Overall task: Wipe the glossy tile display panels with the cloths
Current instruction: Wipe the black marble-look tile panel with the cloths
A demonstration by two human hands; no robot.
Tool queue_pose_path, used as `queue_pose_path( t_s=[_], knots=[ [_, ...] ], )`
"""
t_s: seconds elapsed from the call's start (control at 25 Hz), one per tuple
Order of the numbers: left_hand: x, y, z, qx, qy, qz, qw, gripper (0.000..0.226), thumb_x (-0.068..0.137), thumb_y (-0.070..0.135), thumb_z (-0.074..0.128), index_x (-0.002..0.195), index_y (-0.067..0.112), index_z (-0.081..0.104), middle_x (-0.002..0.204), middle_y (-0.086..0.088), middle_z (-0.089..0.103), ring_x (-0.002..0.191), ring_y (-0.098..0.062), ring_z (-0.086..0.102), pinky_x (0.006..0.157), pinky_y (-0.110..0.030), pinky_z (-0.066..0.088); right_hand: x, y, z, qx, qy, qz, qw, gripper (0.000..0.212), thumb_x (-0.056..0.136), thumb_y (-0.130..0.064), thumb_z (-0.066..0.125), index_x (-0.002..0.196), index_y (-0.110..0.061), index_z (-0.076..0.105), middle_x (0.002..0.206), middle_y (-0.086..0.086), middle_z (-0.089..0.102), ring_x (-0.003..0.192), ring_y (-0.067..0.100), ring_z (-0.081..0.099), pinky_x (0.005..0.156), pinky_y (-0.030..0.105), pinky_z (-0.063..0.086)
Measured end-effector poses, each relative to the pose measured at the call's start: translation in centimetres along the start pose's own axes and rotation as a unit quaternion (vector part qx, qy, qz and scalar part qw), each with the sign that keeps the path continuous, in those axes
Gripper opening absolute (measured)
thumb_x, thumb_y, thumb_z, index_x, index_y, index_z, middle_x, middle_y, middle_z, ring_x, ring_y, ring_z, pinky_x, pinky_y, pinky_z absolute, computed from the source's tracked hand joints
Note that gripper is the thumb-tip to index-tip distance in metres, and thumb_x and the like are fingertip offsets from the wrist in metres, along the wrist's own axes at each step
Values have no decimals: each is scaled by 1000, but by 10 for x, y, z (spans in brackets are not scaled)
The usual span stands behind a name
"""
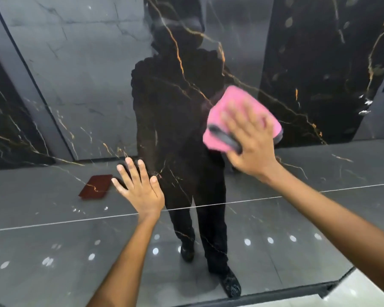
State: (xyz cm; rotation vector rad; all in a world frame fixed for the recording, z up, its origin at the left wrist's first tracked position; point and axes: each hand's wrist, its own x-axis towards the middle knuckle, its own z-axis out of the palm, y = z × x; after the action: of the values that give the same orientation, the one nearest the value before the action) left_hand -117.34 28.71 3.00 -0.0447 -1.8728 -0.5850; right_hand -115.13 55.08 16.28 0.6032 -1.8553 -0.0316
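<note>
A glossy black tile panel (pixel 177 103) with gold veins fills the view and mirrors a dark figure and the floor. My right hand (pixel 251 142) presses a pink cloth (pixel 222 116) with a grey edge flat against the panel, right of centre; hand and cloth look motion-blurred. My left hand (pixel 140 187) rests flat on the panel lower down, left of centre, fingers spread, holding nothing.
The panel's bottom edge (pixel 275 291) runs along the lower right, with pale floor (pixel 364 291) beyond it. A dark red rectangle (pixel 95 187) shows as a reflection left of my left hand. A grey marbled panel (pixel 75 63) shows at upper left.
</note>
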Motion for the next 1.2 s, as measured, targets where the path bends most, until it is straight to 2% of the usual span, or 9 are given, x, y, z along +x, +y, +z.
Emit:
queue_pose_path(
  t_s=[0.08,0.2,0.32,0.56,0.72,0.84,0.96,1.12,1.2],
  knots=[
    [1,-3,1,1,4,6,1000,54,105,38,13,157,29,-2,163,10,-12,151,-19,-11,118,-47,-8,21,-29,14,-8,5,63,998,75,67,-18,55,142,-18,46,147,8,47,142,24,28,114,46,10],
    [2,-4,-1,10,-5,22,1000,54,106,39,13,156,29,-3,163,9,-13,150,-19,-13,118,-48,-7,-65,-82,47,-67,-191,-280,938,85,65,-22,64,146,-20,39,147,0,47,140,17,29,119,42,-1],
    [-1,-7,0,3,-2,27,1000,55,105,38,13,156,27,-4,163,8,-13,150,-20,-13,118,-50,-6,-112,-62,35,-71,-263,-395,877,87,69,-21,69,148,-18,34,150,-4,43,143,12,24,121,42,-7],
    [-3,-7,1,0,1,21,1000,54,105,38,12,157,28,-2,164,7,-10,151,-22,-9,119,-50,-6,39,-29,11,19,49,84,995,73,68,-15,52,140,-15,47,144,10,49,137,30,32,115,42,11],
    [3,-4,-4,27,-21,38,999,56,105,38,17,157,27,-2,164,7,-11,151,-21,-11,118,-49,-7,-79,-93,54,-77,-197,-287,934,88,61,-20,61,144,-20,31,149,-3,45,138,16,33,118,43,5],
    [-2,2,-16,5,-37,-2,999,60,99,29,37,155,22,15,163,-2,4,151,-25,-2,116,-55,0,-143,-57,38,-62,-292,-377,877,90,63,-18,64,146,-20,30,155,-9,33,139,15,31,122,44,-1],
    [9,45,-21,-46,-19,36,998,47,93,25,45,139,17,37,153,-8,24,151,-18,3,117,-53,0,-80,36,-10,-69,-153,-229,959,68,67,-24,47,135,-22,42,154,-3,29,133,24,37,99,44,37],
    [43,136,1,-71,-61,124,988,53,96,29,39,148,24,29,158,-2,17,151,-16,-7,118,-42,-9,24,107,-53,-75,91,145,982,74,71,-15,57,144,-9,43,151,21,35,143,38,24,115,46,17],
    [44,147,20,-24,-60,144,987,61,97,32,37,155,27,17,164,1,1,150,-26,-5,118,-46,-9,-6,80,-31,-46,72,126,988,80,67,-19,57,145,-11,38,155,13,30,140,38,27,114,47,24]
  ],
)
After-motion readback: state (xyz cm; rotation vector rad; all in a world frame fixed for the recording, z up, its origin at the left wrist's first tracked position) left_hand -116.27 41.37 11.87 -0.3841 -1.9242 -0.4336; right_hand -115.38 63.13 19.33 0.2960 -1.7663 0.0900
